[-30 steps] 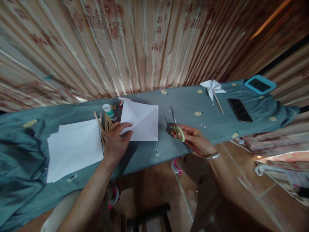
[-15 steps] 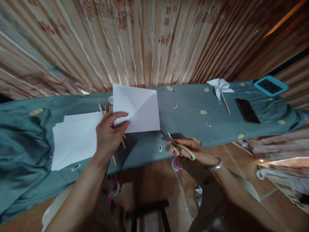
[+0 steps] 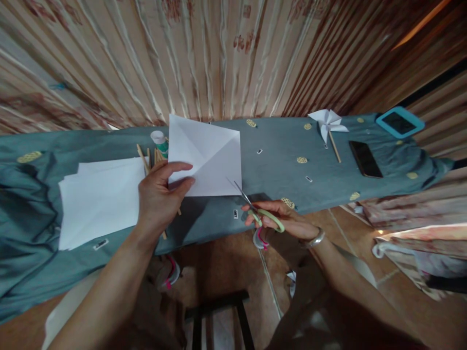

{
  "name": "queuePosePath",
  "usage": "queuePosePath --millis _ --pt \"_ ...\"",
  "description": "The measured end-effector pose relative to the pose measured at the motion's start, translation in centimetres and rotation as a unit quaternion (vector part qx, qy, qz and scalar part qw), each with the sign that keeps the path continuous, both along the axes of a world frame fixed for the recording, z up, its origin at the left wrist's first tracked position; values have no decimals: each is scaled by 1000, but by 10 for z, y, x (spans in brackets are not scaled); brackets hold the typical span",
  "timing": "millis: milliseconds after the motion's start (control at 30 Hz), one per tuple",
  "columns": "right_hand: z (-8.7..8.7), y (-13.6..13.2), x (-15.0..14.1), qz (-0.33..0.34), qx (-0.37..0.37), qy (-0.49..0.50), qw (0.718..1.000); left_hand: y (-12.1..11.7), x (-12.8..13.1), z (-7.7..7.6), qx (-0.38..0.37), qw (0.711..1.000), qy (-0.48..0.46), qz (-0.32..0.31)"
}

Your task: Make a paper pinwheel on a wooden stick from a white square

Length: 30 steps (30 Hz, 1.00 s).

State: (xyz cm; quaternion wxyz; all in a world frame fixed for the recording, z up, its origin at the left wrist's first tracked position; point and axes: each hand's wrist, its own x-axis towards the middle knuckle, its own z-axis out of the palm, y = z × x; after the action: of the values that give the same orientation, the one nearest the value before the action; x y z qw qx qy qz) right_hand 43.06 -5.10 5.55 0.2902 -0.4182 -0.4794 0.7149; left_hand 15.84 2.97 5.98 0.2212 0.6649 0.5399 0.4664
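My left hand (image 3: 162, 194) pinches the left edge of a white square sheet of paper (image 3: 215, 167), thumb and fingers on its face. Diagonal creases cross the sheet, which is lifted above the cloth. In my right hand (image 3: 275, 216) is a pair of scissors (image 3: 251, 204) with pale green handles. Its blades point up and left, and their tips overlap the sheet's lower right corner. Whether they have cut the paper cannot be made out. Behind my left hand lie several wooden sticks (image 3: 143, 158), partly hidden. A white and green bottle (image 3: 159, 142) stands beside the sheet's left edge.
A stack of white paper (image 3: 100, 201) lies at the left on the green cloth (image 3: 270, 170). Towards the right are a paper pinwheel (image 3: 329, 121) on a stick, a black phone (image 3: 365, 159) and a blue-framed device (image 3: 400, 121). A curtain (image 3: 219, 63) hangs behind; a dark stool (image 3: 217, 306) is below.
The scissors have moved from beside the sheet's lower right corner to overlapping it. The whole view has shifted slightly, and more of the bottle shows at the sheet's left.
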Motion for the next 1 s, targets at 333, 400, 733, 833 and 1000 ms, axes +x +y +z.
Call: queuePosePath --millis 333,400,733,833,1000 --pt "-5 3 1 8 -7 17 1000 -1 2 0 2 1000 -12 -11" --pt "-6 3 0 4 -12 23 1000 -2 3 -1 -3 1000 -13 -13" --pt "-2 4 -1 2 -13 31 999 -3 3 -1 -15 999 -9 -27" --pt "-3 3 -1 2 -18 39 999 -2 3 -2 -11 1000 0 -29" --pt "-5 2 -2 -2 -19 46 999 -1 1 -4 -18 999 -10 -33"
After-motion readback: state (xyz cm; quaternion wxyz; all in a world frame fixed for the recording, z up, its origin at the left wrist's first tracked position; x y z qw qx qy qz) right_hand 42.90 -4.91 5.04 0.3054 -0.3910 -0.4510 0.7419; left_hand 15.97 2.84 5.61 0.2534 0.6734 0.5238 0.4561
